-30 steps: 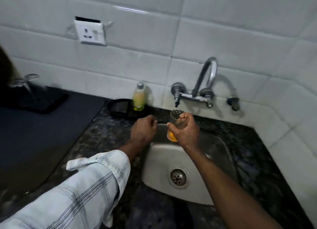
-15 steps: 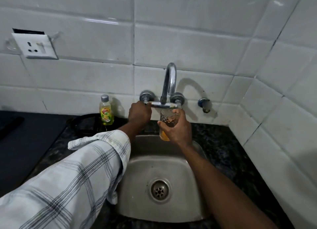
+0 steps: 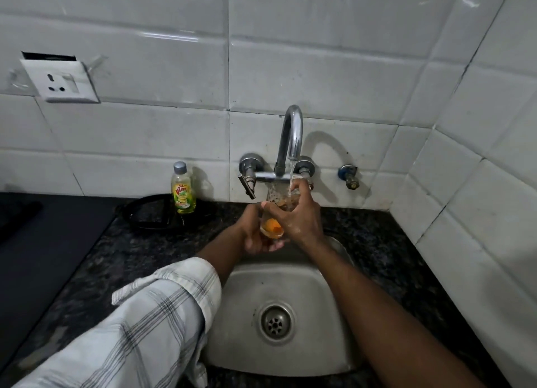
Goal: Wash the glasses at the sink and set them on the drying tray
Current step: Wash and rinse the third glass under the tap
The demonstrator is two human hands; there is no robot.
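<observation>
Hands: two, left hand (image 3: 255, 236), right hand (image 3: 299, 219) gripping | glass (image 3: 276, 210): one | tap (image 3: 290, 137): one, running

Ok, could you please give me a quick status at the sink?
Right hand gripping glass under running tap. Left hand cupping its base. Orange residue inside. Nothing in the way.

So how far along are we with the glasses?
Early. Done: the tap is running. In hand: one glass, orange residue at its bottom, held under the stream by the right hand with the left hand at its base, above the sink. Left: soap from the bottle, rinsing, placing. No drying tray or other glasses are in view.
</observation>
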